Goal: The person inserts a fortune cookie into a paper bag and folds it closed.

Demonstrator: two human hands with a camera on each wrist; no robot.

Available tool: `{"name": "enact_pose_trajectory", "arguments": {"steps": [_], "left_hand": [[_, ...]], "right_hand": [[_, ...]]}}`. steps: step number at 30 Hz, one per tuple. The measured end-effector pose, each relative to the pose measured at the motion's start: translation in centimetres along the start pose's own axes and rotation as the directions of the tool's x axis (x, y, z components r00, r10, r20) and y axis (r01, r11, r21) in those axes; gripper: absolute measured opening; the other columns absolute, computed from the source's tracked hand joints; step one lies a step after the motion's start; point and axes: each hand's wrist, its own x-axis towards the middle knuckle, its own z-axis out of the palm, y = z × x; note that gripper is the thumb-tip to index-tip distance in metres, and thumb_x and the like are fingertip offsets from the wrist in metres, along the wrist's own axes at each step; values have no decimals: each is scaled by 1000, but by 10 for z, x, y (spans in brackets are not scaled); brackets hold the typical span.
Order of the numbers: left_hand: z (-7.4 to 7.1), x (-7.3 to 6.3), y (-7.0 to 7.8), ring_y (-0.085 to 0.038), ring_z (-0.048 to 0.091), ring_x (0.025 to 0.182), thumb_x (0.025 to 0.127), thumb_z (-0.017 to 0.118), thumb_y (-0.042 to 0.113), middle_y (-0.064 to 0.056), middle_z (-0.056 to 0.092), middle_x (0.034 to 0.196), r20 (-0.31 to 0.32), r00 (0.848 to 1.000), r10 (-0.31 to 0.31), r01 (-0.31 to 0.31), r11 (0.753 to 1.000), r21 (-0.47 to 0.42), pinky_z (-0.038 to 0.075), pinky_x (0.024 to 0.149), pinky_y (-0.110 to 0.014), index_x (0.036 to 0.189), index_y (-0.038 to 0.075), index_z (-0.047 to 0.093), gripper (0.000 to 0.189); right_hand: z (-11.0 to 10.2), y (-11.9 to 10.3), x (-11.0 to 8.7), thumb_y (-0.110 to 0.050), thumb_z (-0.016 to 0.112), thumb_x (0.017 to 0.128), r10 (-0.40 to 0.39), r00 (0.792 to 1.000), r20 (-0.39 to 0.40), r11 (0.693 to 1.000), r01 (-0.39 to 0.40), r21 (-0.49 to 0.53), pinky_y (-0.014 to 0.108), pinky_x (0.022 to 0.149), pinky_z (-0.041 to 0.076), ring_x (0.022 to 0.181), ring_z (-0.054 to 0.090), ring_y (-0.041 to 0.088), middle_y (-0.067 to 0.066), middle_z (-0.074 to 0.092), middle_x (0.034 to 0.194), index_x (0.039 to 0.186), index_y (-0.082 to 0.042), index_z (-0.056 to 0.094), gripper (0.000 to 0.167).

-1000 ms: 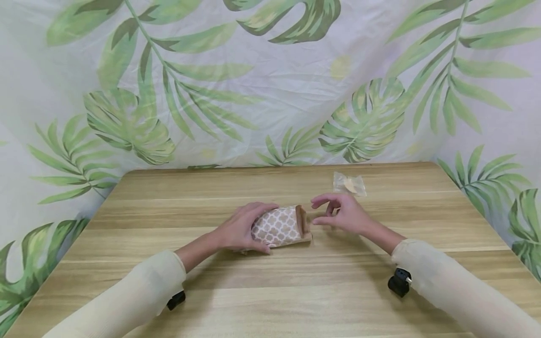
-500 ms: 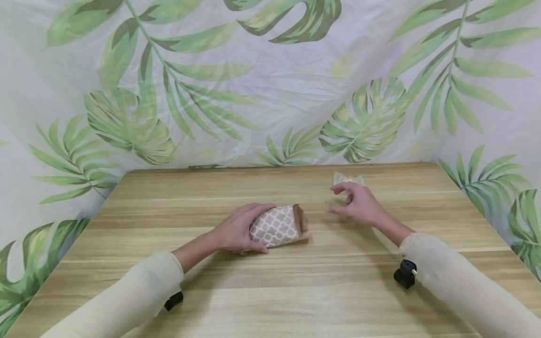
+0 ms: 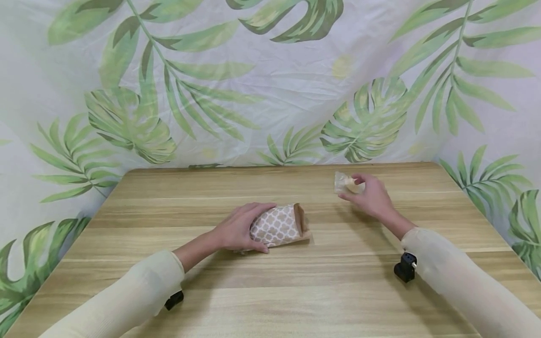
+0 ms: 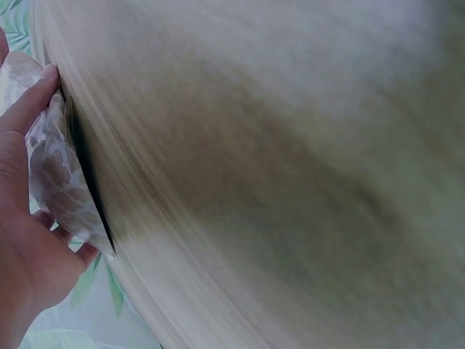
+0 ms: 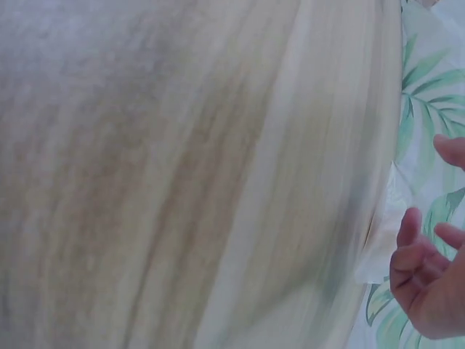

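Left hand (image 3: pixel 240 227) on bag (image 3: pixel 276 225), right hand (image 3: pixel 371 196) at packet (image 3: pixel 341 182)

Head view: the left hand curls round the paper bag, its mouth (image 3: pixel 301 220) facing the right hand; any contents are hidden. The right thumb and fingers stand parted about the clear packet, which holds a pale piece (image 3: pixel 349 182).

Left wrist view: fingertips show past the bag's far side.

Right wrist view: a wide thumb-finger gap; contact with the packet is unclear.

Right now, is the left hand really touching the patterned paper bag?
Touching. The left wrist view shows it plainly: the left hand's thumb lies against the patterned paper bag, with no gap between them.
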Motion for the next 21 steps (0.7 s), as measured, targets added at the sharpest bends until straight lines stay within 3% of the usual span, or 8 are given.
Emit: {"name": "enact_pose_trajectory", "arguments": {"steps": [10,21], "left_hand": [[0,0,-1,-38,49,137,69,95,47,-15,53,150,3,1000,-4,4,1000,4,39,109,-62,158,16,40,109],[-1,0,0,-38,49,138,69,95,48,-16,52,151,8,1000,2,-2,1000,10,40,108,-62,158,15,41,109]], "right_hand": [[-6,-3,8,-41,77,92,167,983,71,986,-166,-19,61,106,44,132,49,51,38,50,143,148,15,42,87],[-3,1,20,-46,77,90,196,977,79,979,-191,-65,62,109,41,133,45,51,34,49,146,147,13,45,88]]}}
